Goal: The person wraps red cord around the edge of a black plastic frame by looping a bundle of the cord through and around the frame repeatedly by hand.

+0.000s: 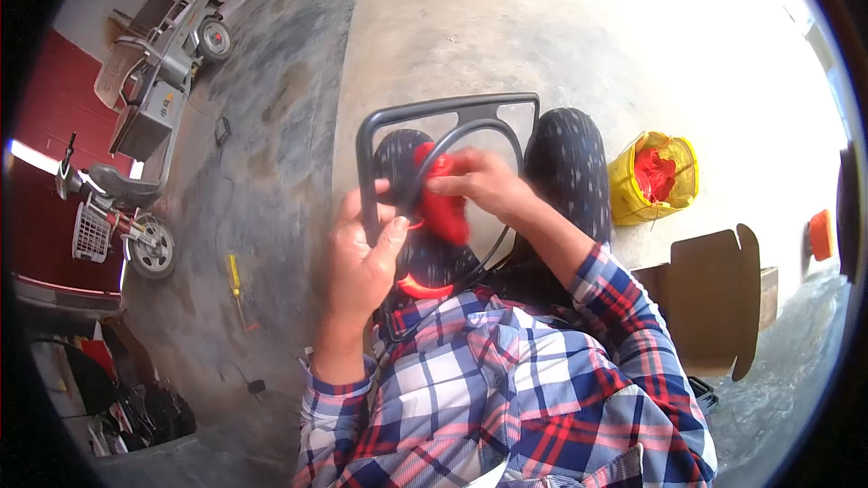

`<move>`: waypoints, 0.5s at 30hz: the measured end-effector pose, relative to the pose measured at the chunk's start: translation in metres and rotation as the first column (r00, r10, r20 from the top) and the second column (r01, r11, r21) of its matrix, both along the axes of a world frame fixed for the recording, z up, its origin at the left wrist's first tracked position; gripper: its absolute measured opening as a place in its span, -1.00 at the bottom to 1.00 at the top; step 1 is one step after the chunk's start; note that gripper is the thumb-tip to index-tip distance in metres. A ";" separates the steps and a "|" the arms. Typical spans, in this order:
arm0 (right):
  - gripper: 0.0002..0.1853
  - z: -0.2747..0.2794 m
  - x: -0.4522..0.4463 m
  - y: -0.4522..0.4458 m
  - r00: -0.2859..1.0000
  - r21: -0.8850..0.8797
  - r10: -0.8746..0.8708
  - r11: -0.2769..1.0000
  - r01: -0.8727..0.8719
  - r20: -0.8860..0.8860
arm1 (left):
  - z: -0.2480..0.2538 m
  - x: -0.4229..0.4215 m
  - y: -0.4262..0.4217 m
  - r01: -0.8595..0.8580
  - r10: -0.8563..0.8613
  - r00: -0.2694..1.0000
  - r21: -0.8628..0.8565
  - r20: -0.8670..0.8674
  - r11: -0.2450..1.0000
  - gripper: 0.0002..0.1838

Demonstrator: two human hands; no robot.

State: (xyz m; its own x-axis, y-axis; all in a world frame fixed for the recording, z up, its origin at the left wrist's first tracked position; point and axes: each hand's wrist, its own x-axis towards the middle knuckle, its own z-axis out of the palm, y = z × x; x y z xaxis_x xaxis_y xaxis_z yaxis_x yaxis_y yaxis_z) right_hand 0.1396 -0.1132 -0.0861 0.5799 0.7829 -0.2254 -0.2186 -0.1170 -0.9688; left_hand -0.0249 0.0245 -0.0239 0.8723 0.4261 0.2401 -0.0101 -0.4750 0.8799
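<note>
A black frame (pixel 452 107) with rounded corners and a round black ring (pixel 472 126) inside it rests across the person's lap. My left hand (pixel 360 258) is closed around the frame's left side, its thumb near the ring. My right hand (pixel 484 183) pinches a soft-looking red piece (pixel 445 212) against the ring's left part; the piece is blurred, so its exact kind does not show. A curved orange-red strip (pixel 423 288) sits on the lower part of the ring, close to the shirt.
A yellow bucket (pixel 624 201) holding red material (pixel 655 175) stands right of the knees. Nearby is an open cardboard box (pixel 710 303). A yellow-handled screwdriver (pixel 234 276) lies on the floor at left. A scooter (pixel 117 217) and a grey three-wheeled cart (pixel 158 108) stand further left.
</note>
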 end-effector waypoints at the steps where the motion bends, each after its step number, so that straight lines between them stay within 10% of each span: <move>1: -0.69 0.003 -0.002 0.007 0.999 0.076 0.005 0.997 -0.001 -0.045 | 0.000 0.001 0.000 0.034 -0.035 0.999 0.120 0.010 0.992 -0.93; 5: -0.60 0.018 -0.011 0.004 0.892 0.539 0.195 0.840 0.063 -0.409 | -0.002 0.002 -0.001 -0.031 -0.006 0.993 -0.310 -0.118 0.950 -0.93; 7: -0.57 0.020 -0.012 0.000 0.836 0.573 0.211 0.806 0.145 -0.507 | -0.010 -0.001 0.003 -0.045 0.028 0.997 -0.265 -0.067 0.963 -0.91; 11: -0.67 0.011 -0.019 -0.010 0.978 0.416 -0.204 0.888 0.198 -0.030 | -0.020 -0.004 0.010 -0.050 0.047 0.999 -0.143 -0.024 0.988 -0.94; 13: -0.57 0.041 -0.025 -0.013 0.628 0.358 -0.405 0.910 0.207 0.665 | -0.007 -0.002 0.003 -0.021 0.018 0.999 -0.080 -0.036 0.997 -0.97; 14: -0.51 0.053 -0.027 -0.012 0.276 0.337 -0.392 0.913 0.228 0.877 | 0.000 0.000 -0.002 0.001 -0.003 0.999 -0.047 -0.046 0.999 -0.98; 15: -0.42 0.057 -0.030 -0.007 0.233 0.323 -0.371 0.920 0.220 0.899 | 0.003 0.001 -0.006 0.025 -0.026 1.000 -0.029 -0.016 0.999 -0.98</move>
State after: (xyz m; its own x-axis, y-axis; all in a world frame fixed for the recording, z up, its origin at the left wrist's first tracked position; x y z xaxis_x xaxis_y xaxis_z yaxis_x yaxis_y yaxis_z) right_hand 0.1093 -0.1201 -0.0291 0.5209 0.4775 0.7076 0.8411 -0.1455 -0.5210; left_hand -0.0236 0.0182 -0.0204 0.8867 0.4101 0.2135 -0.0072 -0.4495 0.8932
